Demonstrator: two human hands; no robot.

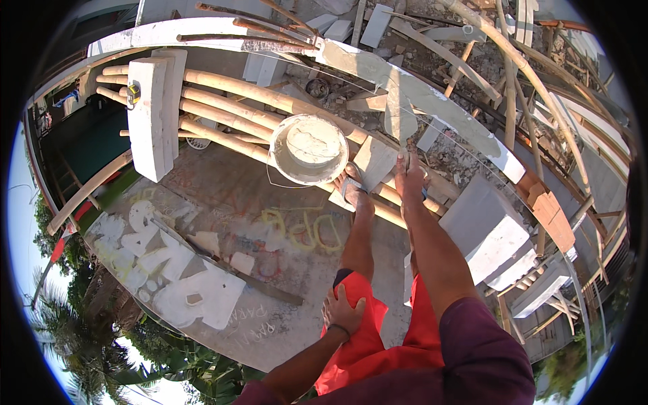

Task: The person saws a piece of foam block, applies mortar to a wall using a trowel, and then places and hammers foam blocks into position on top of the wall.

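My right hand (410, 179) is closed round the handle of a trowel. Its long grey, mortar-smeared blade (400, 111) lies against the inner side of a curved wall top (351, 61), which carries patchy grey mortar. Spread fingers of my left hand (343, 309) lie on my left knee, over the red shorts. Left of my sandalled foot, a bucket (281, 152) holding pale, wet-looking mortar (314, 143) sits on the bamboo poles. A flat grey board (375, 164) lies on the poles between the bucket and my right hand.
Bamboo poles (233, 108) form the walkway under my feet. White blocks stand at the left end (150, 115), with a yellow tape measure (133, 96) on them, and at the right (486, 226). A thin string (337, 77) runs along the wall. Rubble and planks (442, 57) lie beyond.
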